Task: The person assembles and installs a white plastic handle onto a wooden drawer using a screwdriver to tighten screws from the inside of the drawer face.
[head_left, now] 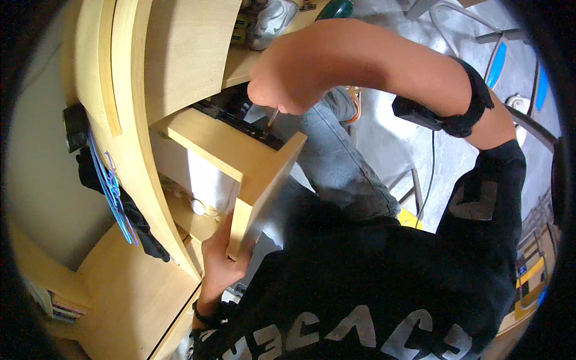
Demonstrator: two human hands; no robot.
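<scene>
Drawer (240,159) of pale wood sits pulled out from the cabinet (174,54), left of centre, with your body close on its right. Your left hand (222,258) holds its near front panel at the lower edge, fingers wrapped around the board and pressed onto it, steadying the drawer. Your right hand (273,96) is further off, above the drawer's far side, its grip closed around a thin screwdriver (271,118) whose shaft points down at the dark metal runner (240,123) along the drawer's far edge.

You look to be in the middle of working a screw at the runner; the tip and the screw itself are too small to make out. The next move likely calls for keeping the shaft straight on the screw, with firm downward pressure, and your left hand bracing the panel so the drawer does not shift. Blue hangers (111,186) dangle at the left, well apart.
</scene>
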